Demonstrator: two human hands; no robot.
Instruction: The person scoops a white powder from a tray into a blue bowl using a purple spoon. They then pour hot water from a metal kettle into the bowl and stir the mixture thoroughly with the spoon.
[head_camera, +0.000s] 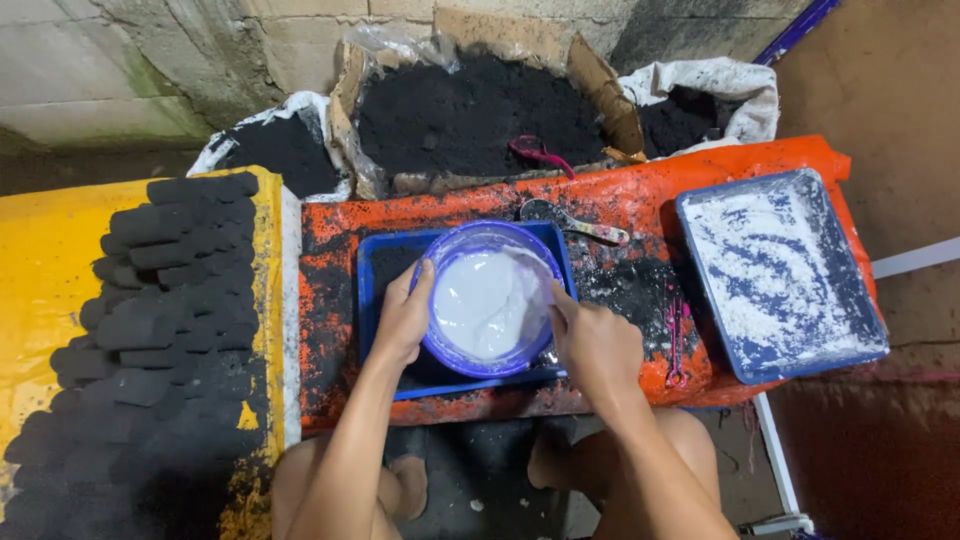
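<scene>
While the purple bowl (487, 300) of white paste sits tilted in the blue tray (375, 270), left hand (403, 318) grips its nine o'clock rim, right hand (597, 345) its three o'clock. Looks heavy, sloshy, slick: hold opposite rims.

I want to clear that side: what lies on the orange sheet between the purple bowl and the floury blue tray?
In the head view, black powder and a pink tool lie there.

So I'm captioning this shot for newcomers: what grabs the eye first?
The round purple plastic bowl of white paste in the middle, left hand on its rim, right hand reaching in. Left of it, rows of black charcoal blocks on yellow sheeting; right, a white-dusted blue tray.
</scene>
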